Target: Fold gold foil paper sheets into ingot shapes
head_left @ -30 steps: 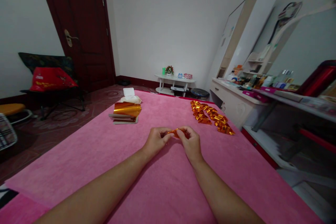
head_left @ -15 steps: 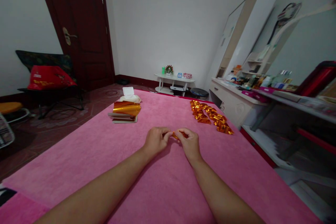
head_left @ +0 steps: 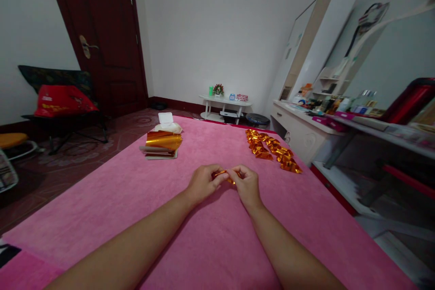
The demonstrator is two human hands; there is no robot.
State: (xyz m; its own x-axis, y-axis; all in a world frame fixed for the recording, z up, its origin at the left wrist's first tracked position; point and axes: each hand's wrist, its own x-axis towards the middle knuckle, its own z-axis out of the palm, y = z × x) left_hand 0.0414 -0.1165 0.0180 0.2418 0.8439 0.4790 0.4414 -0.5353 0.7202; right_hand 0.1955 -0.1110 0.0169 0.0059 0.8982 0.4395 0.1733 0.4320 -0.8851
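Observation:
Between my fingers is a small piece of shiny orange-gold foil (head_left: 231, 181), mostly covered by both hands. My left hand (head_left: 205, 181) pinches its left part, thumb against the fingers. Close beside it, my right hand (head_left: 246, 183) pinches the right part; the two thumbs nearly meet. Both hands are just above or on the pink cloth (head_left: 204, 244); I cannot tell which. To the right lie several folded foil pieces (head_left: 287, 163) in slanting rows. A stack of gold foil sheets (head_left: 164, 141) with greyish layers below sits to the left.
A white wipes pack (head_left: 169, 125) with its lid up stands behind the stack. Right of the table is a white dresser (head_left: 299, 122) covered with bottles. A low white side table (head_left: 224, 102) is by the far wall. On the left, a chair holds a red bag (head_left: 66, 99).
My left fingers have shifted on the foil, and more of it shows between the thumb and fingers. My right hand stays almost in place.

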